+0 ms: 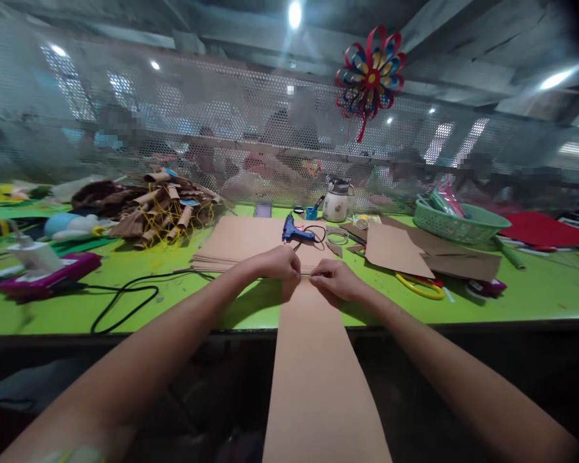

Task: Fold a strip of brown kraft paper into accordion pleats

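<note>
A long strip of brown kraft paper (321, 379) runs from the green table over its front edge and down toward me. My left hand (280, 260) pinches the strip's far end, fingers closed on its left side. On the right side of that same end, my right hand (338, 278) has thumb and fingertips pressed together on the paper. The two hands are a short gap apart. Just beyond them lies a stack of brown paper sheets (241, 235), with a blue hot glue gun (299, 231) resting on it.
A pile of rolled brown paper pieces with yellow string (174, 206) sits at back left, near a purple power strip (53, 273) and its black cable. At right are loose brown sheets (398, 249), yellow-handled scissors (419, 287) and a green basket (460, 220). A white jar (336, 202) stands behind.
</note>
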Action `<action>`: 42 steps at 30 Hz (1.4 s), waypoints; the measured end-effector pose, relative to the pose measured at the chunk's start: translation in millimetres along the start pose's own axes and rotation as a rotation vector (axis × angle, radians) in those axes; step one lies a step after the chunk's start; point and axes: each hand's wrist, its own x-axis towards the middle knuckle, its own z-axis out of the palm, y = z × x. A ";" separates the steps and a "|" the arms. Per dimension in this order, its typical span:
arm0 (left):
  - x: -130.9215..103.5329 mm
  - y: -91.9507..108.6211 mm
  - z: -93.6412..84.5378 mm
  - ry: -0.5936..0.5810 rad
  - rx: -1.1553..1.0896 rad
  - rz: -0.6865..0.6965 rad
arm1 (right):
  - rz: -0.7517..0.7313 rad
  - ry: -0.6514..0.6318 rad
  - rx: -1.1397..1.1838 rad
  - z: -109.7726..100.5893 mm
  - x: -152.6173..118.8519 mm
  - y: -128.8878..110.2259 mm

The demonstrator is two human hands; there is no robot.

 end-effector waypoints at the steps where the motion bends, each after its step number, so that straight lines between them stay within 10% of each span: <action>1: -0.9 1.8 0.9 0.008 0.051 0.011 | -0.027 0.028 -0.033 1.9 -3.7 -1.0; 23: -14.6 -7.9 33.4 0.239 0.198 0.178 | -0.259 -0.105 -0.220 -0.9 4.6 6.9; 42: -16.7 -6.3 31.3 0.208 0.141 0.227 | -0.232 -0.195 -0.369 -5.1 3.2 5.0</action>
